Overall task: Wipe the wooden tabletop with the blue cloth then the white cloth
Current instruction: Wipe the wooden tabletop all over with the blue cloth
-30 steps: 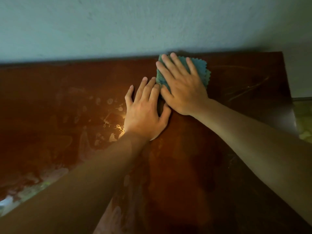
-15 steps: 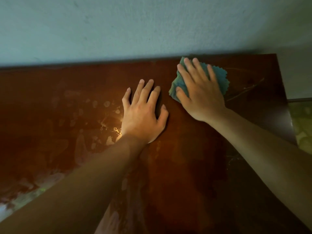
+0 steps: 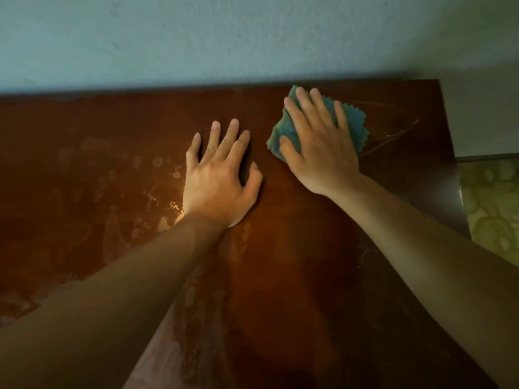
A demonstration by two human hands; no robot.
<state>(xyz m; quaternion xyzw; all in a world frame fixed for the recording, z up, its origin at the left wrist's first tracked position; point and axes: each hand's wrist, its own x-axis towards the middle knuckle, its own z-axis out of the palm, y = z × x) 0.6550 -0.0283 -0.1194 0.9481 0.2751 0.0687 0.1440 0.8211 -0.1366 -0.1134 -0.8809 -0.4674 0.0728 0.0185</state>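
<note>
A dark reddish wooden tabletop (image 3: 295, 276) fills most of the head view, marked with smudges and handprints on its left half. Near its far right corner lies a folded blue cloth (image 3: 355, 122) with a zigzag edge. My right hand (image 3: 317, 144) presses flat on the cloth with straight, spread fingers, covering most of it. My left hand (image 3: 219, 178) rests flat on the bare wood to the left of the cloth, fingers spread, apart from it. No white cloth is in view.
A pale blue-grey wall (image 3: 252, 37) runs along the table's far edge. The table's right edge (image 3: 452, 153) drops off beside a green patterned surface (image 3: 491, 203) lower down.
My right hand has slid the blue cloth to the right along the far edge, away from my left hand. My left hand has stayed flat in about the same spot.
</note>
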